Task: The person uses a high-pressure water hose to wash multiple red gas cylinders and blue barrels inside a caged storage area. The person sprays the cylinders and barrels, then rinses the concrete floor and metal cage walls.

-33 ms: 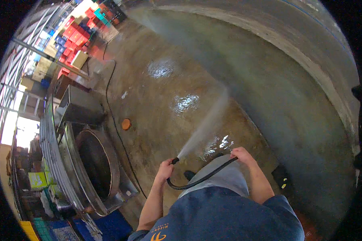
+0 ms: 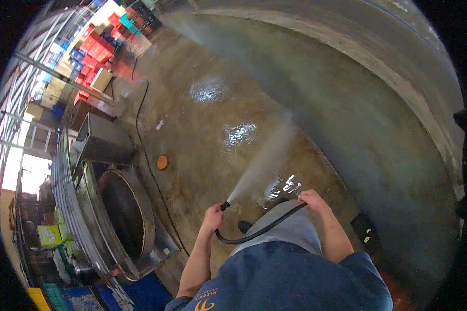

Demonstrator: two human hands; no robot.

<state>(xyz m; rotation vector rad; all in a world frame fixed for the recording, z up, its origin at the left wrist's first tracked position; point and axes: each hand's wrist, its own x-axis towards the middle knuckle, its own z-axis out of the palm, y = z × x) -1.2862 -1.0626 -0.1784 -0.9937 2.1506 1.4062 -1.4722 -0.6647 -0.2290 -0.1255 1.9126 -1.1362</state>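
Observation:
My left hand (image 2: 211, 218) is closed around a black hose (image 2: 259, 232) just behind its nozzle (image 2: 224, 206). A white fan of water (image 2: 257, 166) sprays from the nozzle, forward and to the right, onto the wet brown floor (image 2: 187, 129). Farther back along the hose, my right hand (image 2: 311, 199) grips it at the right. Between the two hands the hose sags in a curve in front of my pale apron (image 2: 290, 223). Whatever hose lies beyond my right hand is hidden.
On the left stands a metal machine with a large round opening (image 2: 122, 215), beside a metal box (image 2: 106, 139). A thin dark hose or cable (image 2: 148, 153) runs along the floor past an orange round object (image 2: 162, 162). Stacked crates (image 2: 96, 49) are far left; a curved wall (image 2: 399, 78) bounds the right.

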